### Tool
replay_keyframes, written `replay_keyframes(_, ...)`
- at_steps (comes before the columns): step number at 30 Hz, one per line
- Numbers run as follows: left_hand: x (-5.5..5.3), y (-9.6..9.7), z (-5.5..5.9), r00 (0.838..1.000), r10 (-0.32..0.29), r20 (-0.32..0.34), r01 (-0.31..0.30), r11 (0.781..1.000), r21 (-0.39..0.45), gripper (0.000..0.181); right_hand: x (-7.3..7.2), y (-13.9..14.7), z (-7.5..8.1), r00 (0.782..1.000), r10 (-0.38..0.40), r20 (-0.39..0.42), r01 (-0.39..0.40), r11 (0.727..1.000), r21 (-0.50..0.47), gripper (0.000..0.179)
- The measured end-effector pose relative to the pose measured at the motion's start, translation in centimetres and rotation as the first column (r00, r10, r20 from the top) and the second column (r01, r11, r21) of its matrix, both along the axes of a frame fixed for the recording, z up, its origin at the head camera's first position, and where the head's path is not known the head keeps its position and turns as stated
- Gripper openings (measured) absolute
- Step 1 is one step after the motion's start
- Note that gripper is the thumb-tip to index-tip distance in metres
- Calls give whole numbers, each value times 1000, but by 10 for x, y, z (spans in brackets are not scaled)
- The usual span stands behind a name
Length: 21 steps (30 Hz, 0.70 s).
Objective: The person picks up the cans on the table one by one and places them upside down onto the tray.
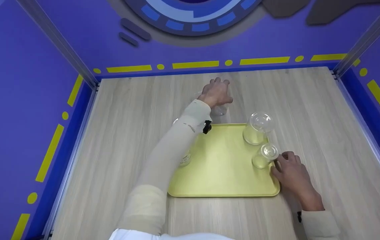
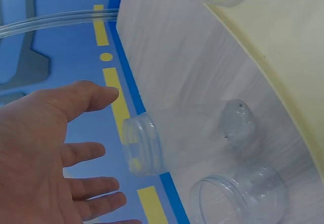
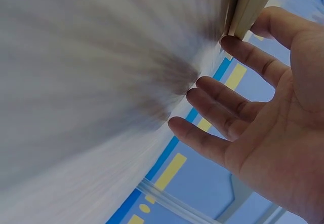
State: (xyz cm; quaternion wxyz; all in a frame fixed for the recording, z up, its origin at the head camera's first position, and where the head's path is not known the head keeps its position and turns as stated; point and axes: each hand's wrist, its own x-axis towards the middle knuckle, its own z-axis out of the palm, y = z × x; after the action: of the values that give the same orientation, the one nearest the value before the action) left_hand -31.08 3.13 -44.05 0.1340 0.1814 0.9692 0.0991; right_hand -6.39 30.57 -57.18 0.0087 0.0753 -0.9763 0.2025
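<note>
My left hand [image 1: 216,92] reaches past the far side of the yellow tray [image 1: 225,180], with its fingers apart. In the left wrist view a clear jar [image 2: 190,133] with a threaded neck stands just off its fingertips, and a second clear jar [image 2: 240,198] is beside that one. At the tray's right edge, my right hand [image 1: 291,173] pinches the rim between thumb and index finger. Its other fingertips [image 3: 177,125] rest at the table surface. A large clear jar [image 1: 258,128] and a smaller one [image 1: 265,156] stand on the tray's right side.
Another clear jar [image 1: 185,159] on the tray's left side is mostly hidden under my left sleeve [image 1: 156,173]. The wooden table [image 1: 120,126] is bounded by blue panels [image 1: 190,56] at the back and both sides.
</note>
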Motion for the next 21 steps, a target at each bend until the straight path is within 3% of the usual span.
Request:
replay_keyframes(15, -13, 2, -24, 1000, -8, -15, 7, 996, -90, 68, 1, -1, -3, 1000, -12, -11, 11, 1000, -14, 39)
replay_keyframes(21, -13, 9, -25, 997, -65, -44, 61, 994, -95, 62, 1, -1, -3, 1000, -16, 0, 16, 1000, -15, 40)
